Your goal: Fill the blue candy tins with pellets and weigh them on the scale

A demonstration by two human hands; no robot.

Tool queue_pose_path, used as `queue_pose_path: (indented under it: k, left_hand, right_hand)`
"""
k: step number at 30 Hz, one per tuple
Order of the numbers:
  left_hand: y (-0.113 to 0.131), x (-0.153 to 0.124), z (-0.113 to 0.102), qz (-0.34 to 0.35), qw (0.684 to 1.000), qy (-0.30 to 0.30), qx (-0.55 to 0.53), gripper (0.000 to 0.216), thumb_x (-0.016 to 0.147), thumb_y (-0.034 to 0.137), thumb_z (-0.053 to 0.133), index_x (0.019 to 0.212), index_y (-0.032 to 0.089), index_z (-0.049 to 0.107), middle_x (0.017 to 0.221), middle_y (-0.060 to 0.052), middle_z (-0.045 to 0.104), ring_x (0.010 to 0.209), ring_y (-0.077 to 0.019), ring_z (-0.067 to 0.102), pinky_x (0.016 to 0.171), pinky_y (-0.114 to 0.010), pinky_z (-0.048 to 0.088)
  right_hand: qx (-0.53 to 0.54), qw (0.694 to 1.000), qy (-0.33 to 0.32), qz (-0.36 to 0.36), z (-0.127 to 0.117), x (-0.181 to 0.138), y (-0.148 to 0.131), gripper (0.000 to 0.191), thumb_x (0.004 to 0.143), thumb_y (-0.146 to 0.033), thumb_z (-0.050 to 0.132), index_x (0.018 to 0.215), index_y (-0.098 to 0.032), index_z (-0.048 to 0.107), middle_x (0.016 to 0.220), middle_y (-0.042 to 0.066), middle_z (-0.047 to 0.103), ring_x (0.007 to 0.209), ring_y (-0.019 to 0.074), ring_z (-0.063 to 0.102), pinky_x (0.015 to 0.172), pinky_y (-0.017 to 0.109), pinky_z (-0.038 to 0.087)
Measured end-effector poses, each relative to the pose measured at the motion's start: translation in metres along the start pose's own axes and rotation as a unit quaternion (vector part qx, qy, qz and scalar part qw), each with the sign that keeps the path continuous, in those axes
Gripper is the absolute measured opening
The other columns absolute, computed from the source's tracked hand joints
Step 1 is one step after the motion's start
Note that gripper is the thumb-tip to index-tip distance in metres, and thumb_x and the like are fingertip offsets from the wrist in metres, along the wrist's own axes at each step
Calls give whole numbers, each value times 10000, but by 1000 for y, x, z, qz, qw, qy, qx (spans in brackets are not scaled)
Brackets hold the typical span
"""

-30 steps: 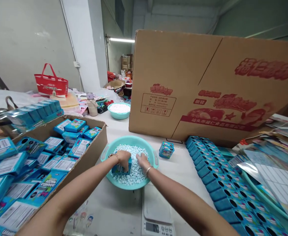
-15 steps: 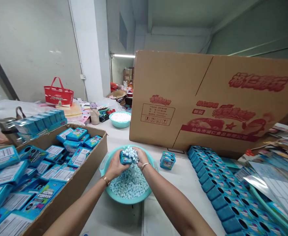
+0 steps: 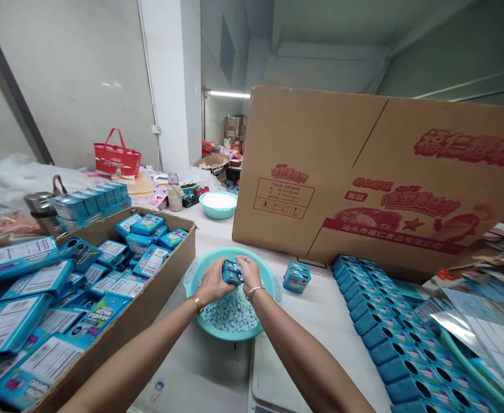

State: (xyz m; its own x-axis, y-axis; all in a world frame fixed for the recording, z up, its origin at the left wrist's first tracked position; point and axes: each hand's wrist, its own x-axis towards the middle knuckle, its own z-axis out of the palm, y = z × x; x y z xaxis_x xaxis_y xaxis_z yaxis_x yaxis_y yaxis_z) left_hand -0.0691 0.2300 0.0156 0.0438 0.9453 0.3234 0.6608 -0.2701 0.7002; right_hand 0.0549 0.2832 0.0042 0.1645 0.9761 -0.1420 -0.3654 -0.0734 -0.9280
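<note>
My left hand [image 3: 212, 284] is closed around a small blue printed box [image 3: 231, 272], held tilted above a turquoise basin [image 3: 270, 281]. Pale blue candies [image 3: 232, 312] fill the basin's bottom, and some show at the top of the box. At the box's upper right edge, the closed fingers of my right hand [image 3: 250, 274] touch its top. Whether they grip the box's edge or candies is partly hidden. To the right of the basin, another small blue box [image 3: 297, 277] stands alone on the white table.
On the left is a carton [image 3: 148, 304] full of blue boxes. Rows of blue boxes [image 3: 389, 327] stand on the right. A large cardboard box [image 3: 320, 149] blocks the back. A flat scale-like device [image 3: 277, 376] lies in front; a second basin [image 3: 218, 212] sits farther back.
The heap of candies over the box has gone down, and the box's opening shows more clearly. My right hand has closed in on its top. The whole view has shifted slightly.
</note>
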Motion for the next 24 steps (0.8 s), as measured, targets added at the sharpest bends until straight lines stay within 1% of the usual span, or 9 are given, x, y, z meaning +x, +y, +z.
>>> queue_pose_path:
  k: [3,6,9,11,13,16,18,20,24]
  left_hand:
    - [2,-3,2,-1,1000,2,15,653,568,186,750,1191,190,555,1174,-108,621,1135,-333,566,995,-456,416]
    - [5,-6,6,0,1000,2,10,628,544,148,740,1150,211,585,1147,-95,628,1157,-345,547,1023,-474,379]
    - [4,-8,8,-16,1000,13,-17,652,546,151,751,1170,210,570,1170,-95,622,1178,-337,540,1035,-469,373]
    - [2,-9,8,-34,998,23,-47,688,570,199,770,1215,192,531,1179,-100,617,1161,-322,557,1013,-457,403]
    - [1,-10,7,-45,995,32,-82,731,599,251,780,1262,178,482,1203,-103,606,1159,-306,562,1002,-438,423]
    - [4,-13,6,-43,989,29,-137,743,600,255,790,1267,183,470,1187,-80,614,1115,-283,586,970,-401,454]
    - [6,-16,5,-40,984,11,-174,707,580,232,802,1220,193,504,1110,-46,640,1024,-260,623,903,-366,492]
    - [8,-19,3,-44,977,-2,-206,673,584,236,807,1191,194,517,1063,-29,649,968,-244,641,851,-342,513]
    - [11,-20,-2,-53,969,-11,-239,692,561,233,831,1182,192,529,1058,-29,642,970,-241,633,849,-331,509]
  right_hand:
    - [-11,1000,-4,-13,3,-13,2,137,641,-314,695,680,-183,698,709,-1,678,727,172,585,672,257,435]
    - [-24,999,-19,-19,4,-25,1,187,685,-378,691,690,-192,709,768,13,702,799,193,604,717,267,443]
    - [-31,998,-45,-12,1,-31,-8,315,750,-501,652,779,-199,738,939,46,733,938,222,626,797,286,454]
    - [-33,998,-62,-6,-3,-29,-17,435,794,-596,585,866,-201,753,1048,69,729,1018,236,624,842,304,456]
    - [-38,997,-67,-6,-6,-24,-24,540,822,-667,507,934,-199,753,1108,86,717,1056,245,618,863,319,455]
    - [-61,996,-62,-8,-7,-19,-26,584,804,-699,504,941,-184,744,1089,97,720,1046,257,619,851,326,461]
    - [-82,994,-71,-4,-6,-17,-24,578,756,-696,567,895,-164,743,1012,106,732,982,265,635,819,328,472]
    - [-102,991,-82,-1,-7,-16,-22,594,734,-703,577,875,-149,742,950,111,734,922,263,643,796,331,478]
    - [-142,986,-92,-12,-11,-11,-21,592,743,-701,538,853,-155,738,922,97,730,908,253,630,794,326,464]
